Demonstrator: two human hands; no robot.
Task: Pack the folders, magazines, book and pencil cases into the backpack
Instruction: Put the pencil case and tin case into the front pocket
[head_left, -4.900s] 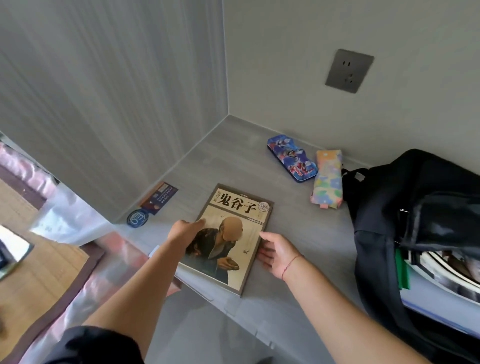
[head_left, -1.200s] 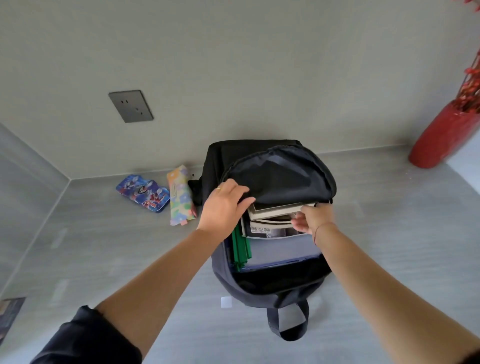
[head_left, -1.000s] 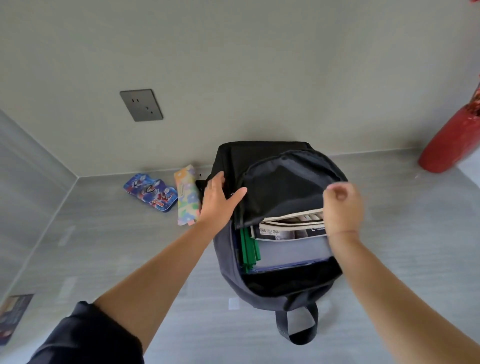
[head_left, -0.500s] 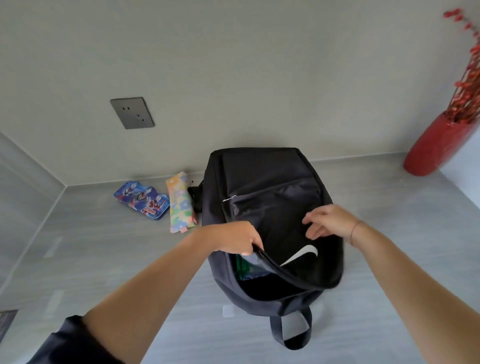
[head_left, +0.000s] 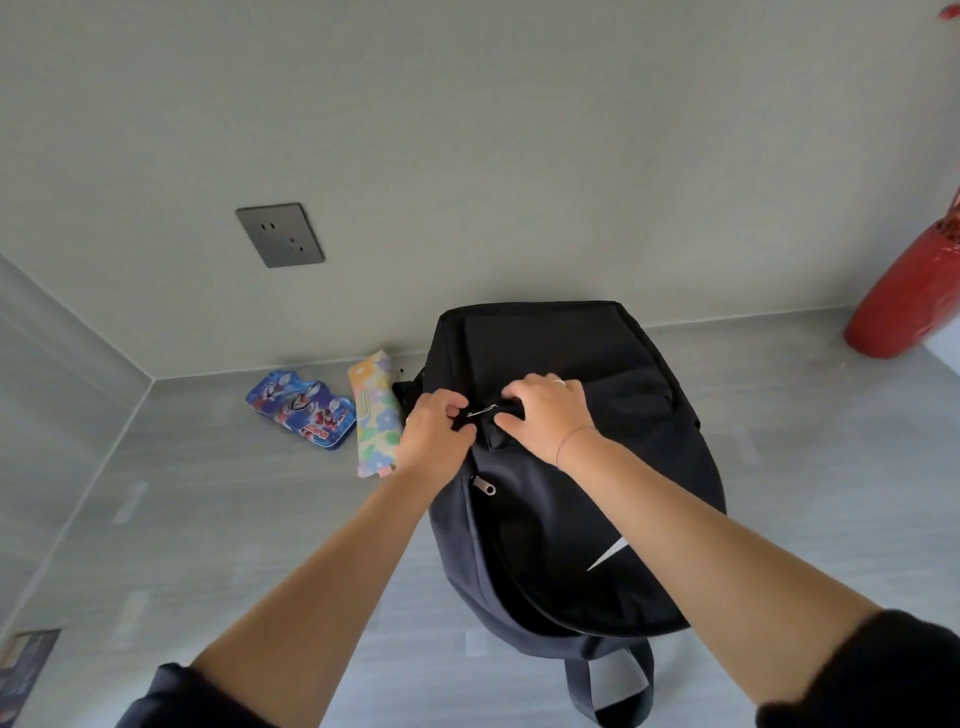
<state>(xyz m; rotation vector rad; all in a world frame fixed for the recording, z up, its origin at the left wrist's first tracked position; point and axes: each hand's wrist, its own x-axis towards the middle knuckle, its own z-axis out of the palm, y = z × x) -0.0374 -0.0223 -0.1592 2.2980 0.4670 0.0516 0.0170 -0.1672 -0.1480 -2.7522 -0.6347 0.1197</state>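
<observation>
Left hand (head_left: 436, 431) pinches the black backpack (head_left: 571, 509) fabric beside a silver zip pull (head_left: 483, 410). Right hand (head_left: 545, 415) curls onto the front-pocket edge just right of the pull; can't tell whether either holds the pull itself. Blue tin pencil case (head_left: 301, 413) and floral pencil case (head_left: 374, 415) lie on the desk (head_left: 208, 519), left of the left hand, unpacked.

Step, likely: opening the front pocket for the pencil cases. Next move calls for one hand bracing the fabric while the other runs the zip.

Versus half a second ago: main flap now down, green folders hidden, both hands moved up to the pocket; the pencil cases haven't moved.
</observation>
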